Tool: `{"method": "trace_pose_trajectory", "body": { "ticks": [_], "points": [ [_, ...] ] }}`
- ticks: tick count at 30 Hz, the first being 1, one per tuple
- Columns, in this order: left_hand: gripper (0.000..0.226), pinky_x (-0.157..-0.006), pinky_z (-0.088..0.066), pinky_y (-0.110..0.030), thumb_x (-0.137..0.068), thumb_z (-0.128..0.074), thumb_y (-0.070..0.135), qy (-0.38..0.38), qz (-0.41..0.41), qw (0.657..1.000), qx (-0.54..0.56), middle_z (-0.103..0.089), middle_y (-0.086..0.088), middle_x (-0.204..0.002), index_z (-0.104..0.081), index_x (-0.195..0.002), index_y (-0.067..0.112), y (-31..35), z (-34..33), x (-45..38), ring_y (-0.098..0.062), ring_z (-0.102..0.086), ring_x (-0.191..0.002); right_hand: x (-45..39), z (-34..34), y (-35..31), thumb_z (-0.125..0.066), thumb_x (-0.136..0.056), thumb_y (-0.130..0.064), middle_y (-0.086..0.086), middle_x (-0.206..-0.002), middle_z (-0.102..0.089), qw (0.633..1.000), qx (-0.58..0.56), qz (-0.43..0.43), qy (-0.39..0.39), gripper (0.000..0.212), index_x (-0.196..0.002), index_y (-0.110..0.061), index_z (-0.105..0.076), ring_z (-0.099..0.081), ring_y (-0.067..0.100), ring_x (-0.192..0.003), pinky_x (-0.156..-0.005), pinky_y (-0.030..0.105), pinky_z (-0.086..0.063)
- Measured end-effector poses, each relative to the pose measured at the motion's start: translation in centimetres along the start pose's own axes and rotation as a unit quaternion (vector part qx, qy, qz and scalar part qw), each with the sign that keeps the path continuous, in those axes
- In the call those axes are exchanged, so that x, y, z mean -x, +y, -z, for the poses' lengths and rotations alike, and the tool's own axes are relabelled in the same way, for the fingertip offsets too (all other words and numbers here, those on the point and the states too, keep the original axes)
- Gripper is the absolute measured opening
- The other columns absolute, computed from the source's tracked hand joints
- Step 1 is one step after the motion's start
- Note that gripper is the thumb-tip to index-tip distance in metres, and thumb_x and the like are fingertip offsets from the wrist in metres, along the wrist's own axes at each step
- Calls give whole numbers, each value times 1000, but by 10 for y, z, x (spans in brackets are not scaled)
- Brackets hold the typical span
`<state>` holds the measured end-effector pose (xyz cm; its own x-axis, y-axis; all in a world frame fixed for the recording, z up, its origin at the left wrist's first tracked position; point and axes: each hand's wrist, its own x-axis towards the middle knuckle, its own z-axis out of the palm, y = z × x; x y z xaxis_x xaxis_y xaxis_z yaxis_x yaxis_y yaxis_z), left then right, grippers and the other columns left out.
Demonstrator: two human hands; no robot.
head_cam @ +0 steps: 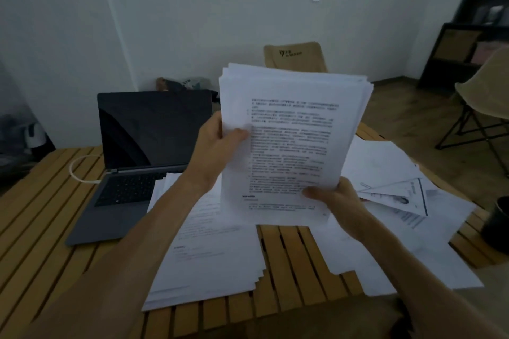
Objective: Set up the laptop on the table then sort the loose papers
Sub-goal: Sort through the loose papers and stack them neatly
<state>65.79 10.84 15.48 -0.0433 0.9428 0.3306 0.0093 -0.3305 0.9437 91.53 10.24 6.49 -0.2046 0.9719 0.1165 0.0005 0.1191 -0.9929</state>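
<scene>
From the head camera, one thick sheaf of papers [292,140] stands nearly upright above the slatted table [41,201], long axis vertical. The left hand [217,146] pinches its left edge, thumb across the front page; the right hand [334,201] grips the bottom right corner. One open laptop [143,151] sits left. Two loose piles remain, apparently: one stack below [209,250] nearer the left hand, one scatter [396,187] right.
</scene>
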Motion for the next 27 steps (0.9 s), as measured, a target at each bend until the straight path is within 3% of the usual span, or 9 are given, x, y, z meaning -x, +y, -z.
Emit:
{"method": "trace_pose_trajectory", "body": {
  "ticks": [5, 9, 13, 17, 20, 22, 23, 25, 27],
  "points": [
    [47, -97, -53, -42, -84, -57, 4, -63, 85, 994, 1, -68, -6, -124, -59, -132, 10, -25, 3, 12, -27, -64, -114, 6, -6, 13, -63, -75, 6, 2, -106, -76, 999, 26, -41, 23, 39, -103, -18, -74, -68, 30, -105, -89, 48, -58],
    [36, -95, -54, -36, -92, -62, 7, -15, 99, 995, -5, -70, -2, -119, -63, -128, 13, -21, 2, 10, -19, -67, -108, 5, -21, 4, -57, -86, 7, -3, -99, -76, 995, 46, -53, 70, 35, -100, -22, -73, -70, 25, -99, -78, 36, -58],
    [32, -86, -56, -28, -90, -64, 1, 55, 107, 991, -64, -71, 0, -113, -66, -120, 12, -8, 44, 8, -14, -68, -99, 8, -57, -15, -55, -90, 1, 1, -105, -77, 998, 4, -63, 28, 33, -110, -20, -71, -73, 22, -93, -81, 42, -61],
    [33, -86, -57, -48, -82, -72, 11, 108, 235, 945, -202, -68, -11, -108, -63, -113, 7, -38, 105, 28, -29, -67, -94, 15, -111, 3, -62, -90, -8, -6, -107, -75, 985, 69, -141, -76, 28, -113, -23, -68, -73, 16, -94, -81, 35, -62],
    [24, -74, -55, -35, -84, -70, 16, 104, 271, 922, -255, -65, -8, -100, -60, -104, 8, -67, 123, 50, -23, -63, -85, 18, -129, 16, -63, -92, -12, -14, -98, -68, 969, 180, -141, -92, 18, -98, -29, -62, -64, 0, -83, -61, 11, -53],
    [26, -68, -48, -31, -80, -64, 25, 105, 274, 898, -329, -59, -10, -97, -56, -97, 7, -82, 132, 60, -24, -58, -83, 18, -132, 19, -65, -91, -18, -11, -88, -64, 933, 325, -131, -80, 6, -88, -21, -61, -62, 1, -75, -58, 12, -53],
    [40, -73, -51, -34, -74, -60, 32, 109, 279, 885, -357, -58, -16, -104, -58, -101, 3, -89, 135, 62, -30, -58, -91, 18, -132, 19, -66, -91, -22, -10, -85, -62, 913, 385, -123, -66, 10, -88, -16, -59, -61, 3, -72, -57, 14, -54],
    [44, -79, -52, -39, -72, -57, 33, 125, 299, 885, -334, -57, -24, -105, -59, -95, -5, -98, 140, 58, -39, -58, -99, 18, -130, 20, -67, -92, -25, -14, -82, -55, 909, 390, -130, -61, 19, -85, -19, -51, -56, 3, -67, -49, 11, -47],
    [20, -67, -50, -31, -85, -60, 19, 147, 314, 898, -271, -56, -16, -84, -54, -73, 4, -94, 140, 50, -32, -59, -82, 17, -130, 19, -67, -93, -20, -19, -87, -56, 932, 308, -165, -96, 26, -82, -30, -45, -56, 1, -69, -46, 10, -44]
  ]
}}
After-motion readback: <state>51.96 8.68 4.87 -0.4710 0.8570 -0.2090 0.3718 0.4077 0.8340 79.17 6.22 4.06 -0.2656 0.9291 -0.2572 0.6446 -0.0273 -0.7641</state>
